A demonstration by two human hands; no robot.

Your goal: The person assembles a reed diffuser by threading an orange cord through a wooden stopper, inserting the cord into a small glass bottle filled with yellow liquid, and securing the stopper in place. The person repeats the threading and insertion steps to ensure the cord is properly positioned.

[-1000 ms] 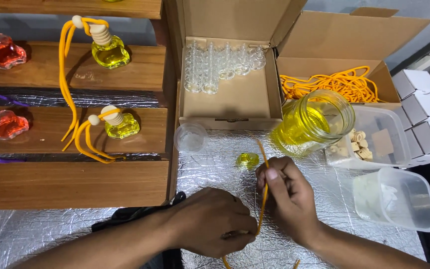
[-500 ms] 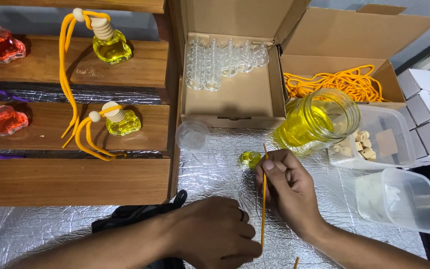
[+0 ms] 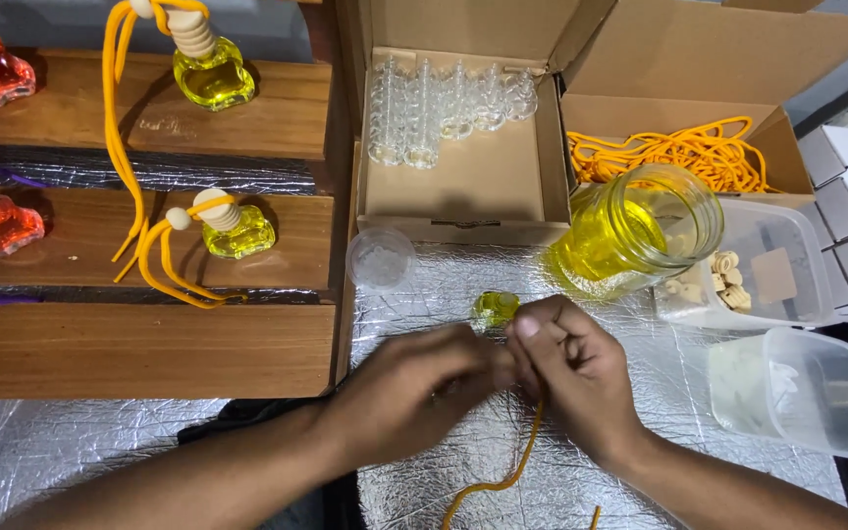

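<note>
Both hands are met at the middle of the silver foil mat (image 3: pixel 424 285). The left hand (image 3: pixel 414 388) is blurred, its fingers drawn together toward the right hand (image 3: pixel 566 368), whose fingertips are pinched on an orange cord (image 3: pixel 507 476). From the pinch the cord is trailed down across the foil to the lower edge of the view. Whether the left hand grips the cord as well cannot be told through the blur.

Just beyond the knuckles a small yellow bottle (image 3: pixel 494 307) is seen on the foil, touching or nearly touching the right hand. Open foil is left only in front of the hands and to their left, where a clear plastic cap (image 3: pixel 381 259) lies near the edge of the wooden stepped rack (image 3: pixel 149 334).

To the right the room is crowded: a glass jar of yellow liquid (image 3: pixel 630 236) is tilted near the bottle, and two clear plastic tubs (image 3: pixel 797 393) are set beside it. Behind, the way is closed by the front wall of an open cardboard box (image 3: pixel 463 231) holding empty glass bottles (image 3: pixel 444 108).
</note>
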